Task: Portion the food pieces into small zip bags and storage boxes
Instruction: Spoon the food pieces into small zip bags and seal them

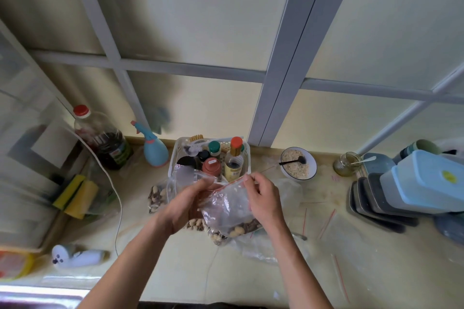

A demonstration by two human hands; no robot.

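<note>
Two hands are on one small zip bag (229,204), held up over the counter (190,266) in front of the white basket (247,155) of bottles. Your right hand (263,199) pinches the red seal strip at the bag's upper corner; your left hand (187,204) curls round the bag's other side. A modest load of nuts (241,229) sits in the bottom of the bag, which hangs tilted.

Findings on risk:
- Whether the seal is pressed shut along its length cannot be told. If it is not, tilting the bag further would likely spill the contents.
- Loose nuts lie in an open clear bag (158,195) just behind your left hand and in the heap under the bag; a careless sweep of the wrist could scatter them.
- Spare zip bags (334,231) lie flat to your right, hard to see against the counter, and could be brushed off.
- The bowl of oats (298,164) stands near your right hand; reaching toward the storage boxes (426,180) could clip its spoon.
</note>
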